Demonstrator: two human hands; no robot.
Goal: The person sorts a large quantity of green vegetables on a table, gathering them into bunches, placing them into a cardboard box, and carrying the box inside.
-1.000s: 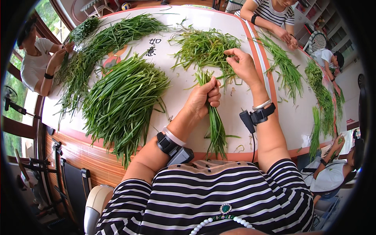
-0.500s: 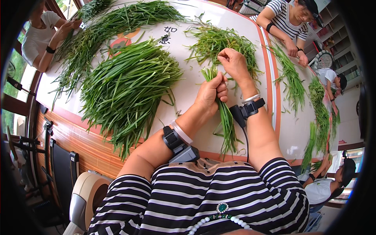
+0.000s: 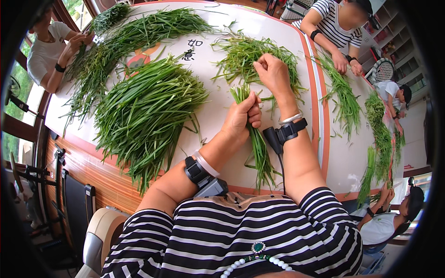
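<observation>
The fingers of the left hand [image 3: 241, 115] curl around a bunch [image 3: 262, 160] of long green leaves, thumb laid along its side; the pale cut ends stick out at the far side of the fist and the leaf tips trail toward the near edge. The fingers of the right hand [image 3: 274, 76] are bent in, held narrow with the thumb close to the forefinger just beyond those pale ends and to their right; whether they pinch anything I cannot tell. Each forearm carries a black strap with a small device, the left strap [image 3: 193, 172] and the right strap [image 3: 293, 131], and a cable [image 3: 282, 169] runs down from the right one toward the striped shirt [image 3: 241, 224]. The bunch is over the near middle of the pale worktop [image 3: 218, 109]. Beyond the right hand spreads a loose heap [image 3: 250, 51] of tangled leaves, and to the left of the left hand lies a large pile [image 3: 148, 104], its leaves mostly lined up. Farther left, a long row [image 3: 153, 25] of greens curves along the worktop beside a person in white [image 3: 46, 55]. On the right, past a red-edged seam [image 3: 320, 111], lies a thin spread [image 3: 343, 95] of leaves, near a person in stripes [image 3: 331, 28] at the far side.
</observation>
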